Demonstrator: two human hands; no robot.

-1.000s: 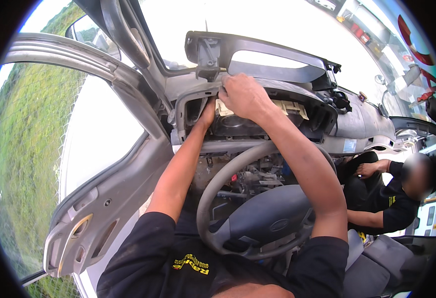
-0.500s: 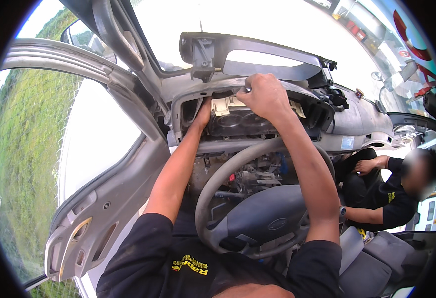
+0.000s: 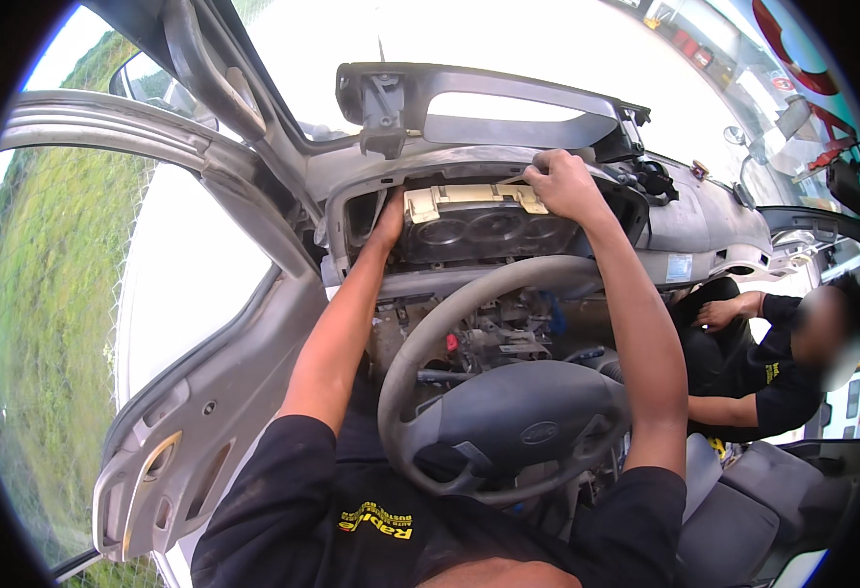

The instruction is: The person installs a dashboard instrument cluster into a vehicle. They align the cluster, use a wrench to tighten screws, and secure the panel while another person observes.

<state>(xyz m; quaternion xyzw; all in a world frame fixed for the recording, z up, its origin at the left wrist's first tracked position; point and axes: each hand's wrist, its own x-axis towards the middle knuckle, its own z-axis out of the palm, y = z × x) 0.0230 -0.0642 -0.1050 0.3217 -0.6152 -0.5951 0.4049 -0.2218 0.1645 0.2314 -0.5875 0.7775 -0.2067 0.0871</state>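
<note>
The instrument cluster (image 3: pixel 469 230), with dark round dials and a cream-coloured top housing (image 3: pixel 449 199), sits tilted inside the dashboard opening. At its left side, my left hand (image 3: pixel 388 220) reaches into the gap beside it; the fingertips are hidden. My right hand (image 3: pixel 564 186) is closed above the cluster's upper right, its fingers pinched at the top edge near the cream housing. What lies in that pinch, if anything, is too small to tell. The grey steering wheel (image 3: pixel 405 377) stands below, between my forearms.
A loose dark trim surround (image 3: pixel 381 108) lies on top of the dashboard, close to the windshield. Under the dash, wiring and mechanical parts (image 3: pixel 508 333) are exposed. The open door (image 3: pixel 204 421) is at left. Another person (image 3: pixel 753 377) in dark clothing sits at right.
My right hand has moved right along the cluster's top, uncovering more of the cream housing and dials. The left hand stays at the left side. The view has shifted slightly.
</note>
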